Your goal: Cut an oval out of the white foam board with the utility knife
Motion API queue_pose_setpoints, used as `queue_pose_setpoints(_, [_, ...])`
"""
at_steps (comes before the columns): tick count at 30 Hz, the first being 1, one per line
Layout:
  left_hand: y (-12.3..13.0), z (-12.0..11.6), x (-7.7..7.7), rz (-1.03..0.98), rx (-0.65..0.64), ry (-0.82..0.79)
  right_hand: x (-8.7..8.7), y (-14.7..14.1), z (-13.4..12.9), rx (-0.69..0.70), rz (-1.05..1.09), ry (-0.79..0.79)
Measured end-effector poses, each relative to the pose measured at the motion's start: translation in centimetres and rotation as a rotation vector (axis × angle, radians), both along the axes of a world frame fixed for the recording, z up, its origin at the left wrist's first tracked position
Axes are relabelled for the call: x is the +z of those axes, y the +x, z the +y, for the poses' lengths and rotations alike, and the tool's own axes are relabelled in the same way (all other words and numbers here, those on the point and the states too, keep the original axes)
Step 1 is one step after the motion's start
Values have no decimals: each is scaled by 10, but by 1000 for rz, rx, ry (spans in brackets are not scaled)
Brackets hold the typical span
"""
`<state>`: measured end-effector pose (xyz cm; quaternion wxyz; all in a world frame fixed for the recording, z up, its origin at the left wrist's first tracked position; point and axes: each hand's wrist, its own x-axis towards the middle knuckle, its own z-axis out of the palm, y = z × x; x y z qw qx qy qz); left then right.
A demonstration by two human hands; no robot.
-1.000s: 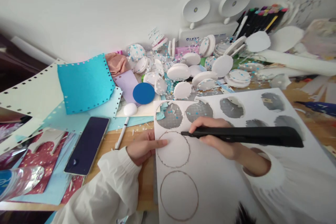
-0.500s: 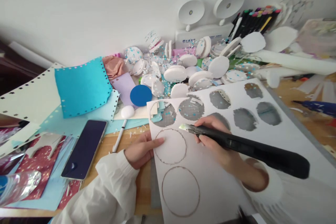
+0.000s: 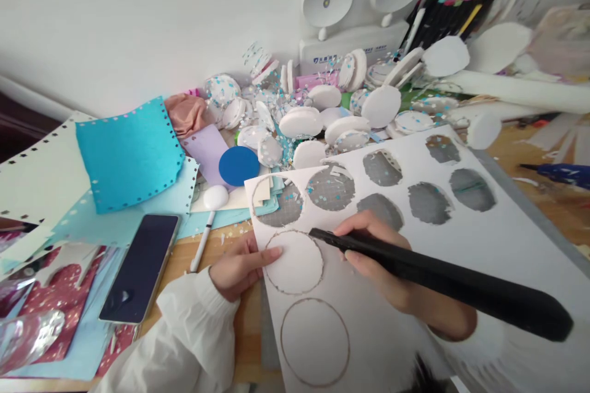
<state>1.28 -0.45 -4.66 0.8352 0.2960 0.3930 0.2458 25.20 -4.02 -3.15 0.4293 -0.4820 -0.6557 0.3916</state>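
Note:
My left hand (image 3: 244,263) grips the left edge of a white foam board (image 3: 382,331), its thumb on top inside a drawn circle (image 3: 295,264). Most of those fingers are hidden at the edge. My right hand (image 3: 375,252) is closed around a long black utility knife (image 3: 437,270). The knife's front end is by the upper right of that circle; I cannot make out the blade. A second drawn circle (image 3: 315,342) lies nearer to me. Several ragged round holes (image 3: 330,187) in the board's far part show a grey mat (image 3: 520,190) underneath.
White foam discs (image 3: 300,123) and glitter pieces pile up behind the board, before a twin-lamp fixture (image 3: 353,49) and black markers (image 3: 449,18). To the left are a blue disc (image 3: 239,166), a white pen (image 3: 203,242), a phone (image 3: 141,268) and blue paper (image 3: 131,153).
The knife has turned and tipped, so the bright blade seen earlier no longer shows. Its front end has shifted slightly left and down. My left hand keeps its hold; the whole view has shifted a little.

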Motion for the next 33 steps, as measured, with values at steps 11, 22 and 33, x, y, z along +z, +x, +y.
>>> queue_pose_setpoints(11, [-1, 0, 0, 20, -3, 34, -4, 2, 8, 133, 38, -9])
queue_pose_setpoints(22, [-2, -1, -4, 14, 4, 22, -3, -1, 16, 162, 44, -47])
queue_pose_setpoints(33, [-4, -1, -9, -14, 5, 19, -4, 0, 17, 141, 14, -43])
